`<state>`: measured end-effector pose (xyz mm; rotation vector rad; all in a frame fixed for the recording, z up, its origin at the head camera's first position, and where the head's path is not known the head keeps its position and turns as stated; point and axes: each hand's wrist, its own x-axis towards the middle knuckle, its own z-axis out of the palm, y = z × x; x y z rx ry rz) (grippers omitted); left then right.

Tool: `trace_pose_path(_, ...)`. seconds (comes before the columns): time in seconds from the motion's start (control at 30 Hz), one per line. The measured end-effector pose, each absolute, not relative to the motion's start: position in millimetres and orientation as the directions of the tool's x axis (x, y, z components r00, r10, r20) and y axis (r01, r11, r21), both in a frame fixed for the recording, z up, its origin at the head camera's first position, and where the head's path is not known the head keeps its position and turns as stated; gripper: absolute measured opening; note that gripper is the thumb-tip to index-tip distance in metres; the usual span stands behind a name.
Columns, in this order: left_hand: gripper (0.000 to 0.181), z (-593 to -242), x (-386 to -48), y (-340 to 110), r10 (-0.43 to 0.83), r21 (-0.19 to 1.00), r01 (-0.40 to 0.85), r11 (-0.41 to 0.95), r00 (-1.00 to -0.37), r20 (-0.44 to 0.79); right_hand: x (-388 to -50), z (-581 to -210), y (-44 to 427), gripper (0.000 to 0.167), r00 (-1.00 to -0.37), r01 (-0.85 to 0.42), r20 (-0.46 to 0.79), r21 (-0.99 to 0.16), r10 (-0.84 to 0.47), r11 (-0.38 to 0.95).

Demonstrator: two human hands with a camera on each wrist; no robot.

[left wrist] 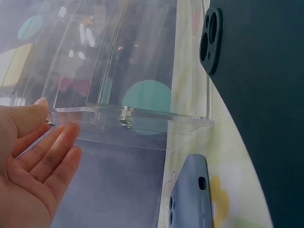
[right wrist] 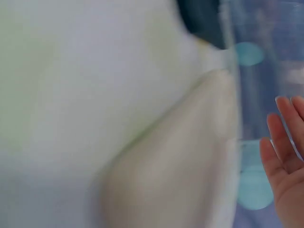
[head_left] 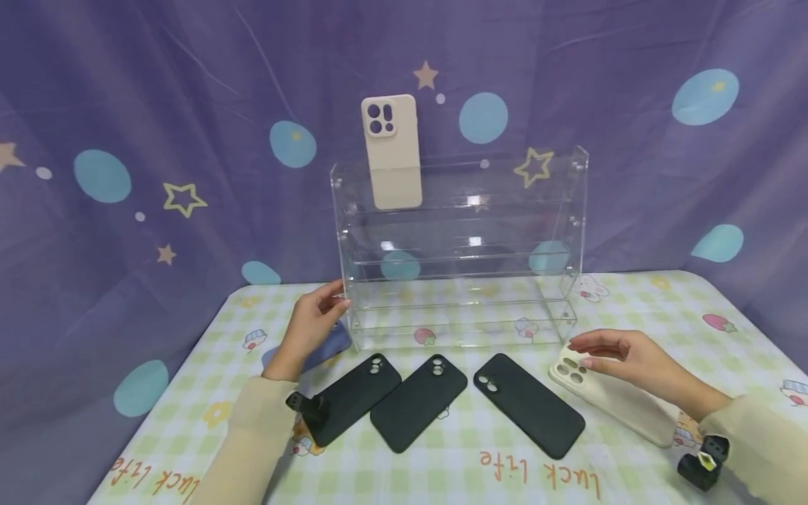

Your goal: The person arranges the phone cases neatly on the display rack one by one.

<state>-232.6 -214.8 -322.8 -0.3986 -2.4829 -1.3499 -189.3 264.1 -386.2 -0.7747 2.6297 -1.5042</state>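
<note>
Clear plastic forms the tiered rack (head_left: 457,231), standing on the bench (head_left: 410,484), its left side panel right beside the fingers of the left hand (head_left: 315,312); these are loosely bent, parted from the thumb, and whether they touch it I cannot tell. The right hand (head_left: 631,361) hovers above a pale case (head_left: 631,407), fingers extended, holding nothing. Three dark cases (head_left: 530,407) lie between the hands; a cream case (head_left: 398,168) stands in the top tier.

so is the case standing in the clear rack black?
No, the head view shows the standing case is off-white, upright in the clear rack's upper part.
</note>
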Motion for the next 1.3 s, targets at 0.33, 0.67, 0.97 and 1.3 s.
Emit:
trace_pose_path(0.33,0.04,-342.5,-249.5,-228.5,0.097,0.767,0.38,0.517,-0.916,0.389,-196.2,-417.2,270.3,0.034,-0.904,-0.399,0.231,-0.755,-0.358,0.52)
trace_pose_path(0.67,0.04,-351.9,-257.9,-233.9,0.099,0.766,0.402,0.501,-0.906,0.411,-202.3,-427.9,272.7,0.064,-0.891,-0.427,0.217,-0.699,-0.4,0.573)
trace_pose_path(0.97,0.039,-337.5,-247.0,-225.3,0.095,0.766,0.394,0.507,-0.909,0.405,-199.9,-422.8,270.5,0.076,-0.895,-0.422,0.171,-0.623,-0.411,0.659)
trace_pose_path(1.3,0.038,-322.1,-232.8,-214.3,0.107,0.77,0.382,0.511,-0.917,0.384,-195.9,-422.9,268.5,0.084,-0.889,-0.449,0.215,-0.58,-0.404,0.68)
